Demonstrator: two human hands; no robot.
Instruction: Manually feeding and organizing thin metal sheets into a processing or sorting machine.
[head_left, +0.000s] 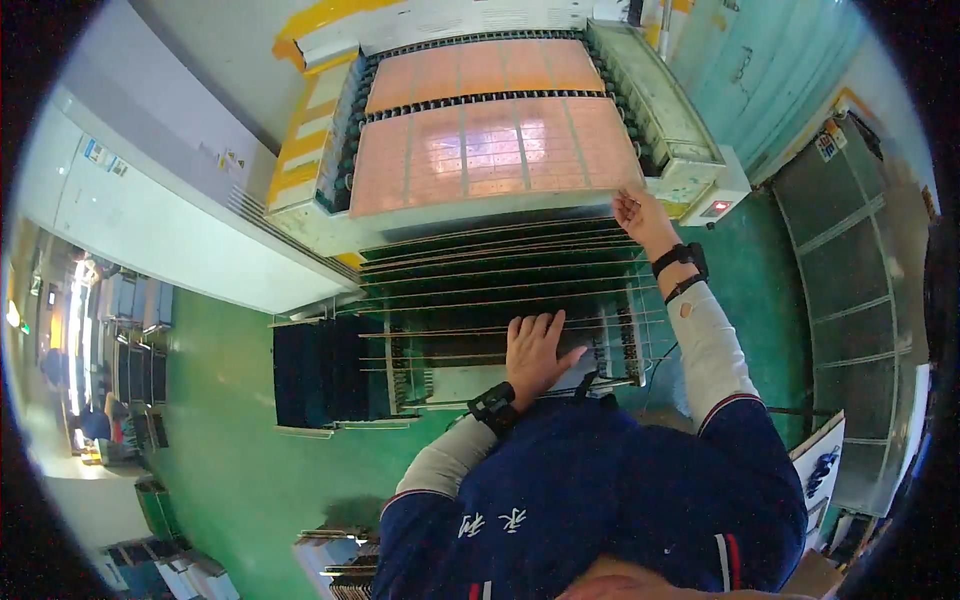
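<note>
A copper-coloured circuit board panel (495, 150) lies on the conveyor rollers, its near edge toward me. At its near right corner my right hand (640, 215) is closed, fingertips pinching the edge. Below the conveyor stands a slotted rack (632, 340) with several thin dark panels (490, 285) on edge, spaced apart in a row. My left hand (537, 352) is open over the near part of this rack, fingers spread and pointing away from me. Whether its fingertips touch a panel I cannot tell.
A second copper panel (485, 72) lies farther back on the roller conveyor (650, 100). Dark stacked boards (325, 375) stand left of the rack. White machine cabinets (160, 210) line the left; a grey framed rack (850, 290) leans at right. The floor (230, 390) is green.
</note>
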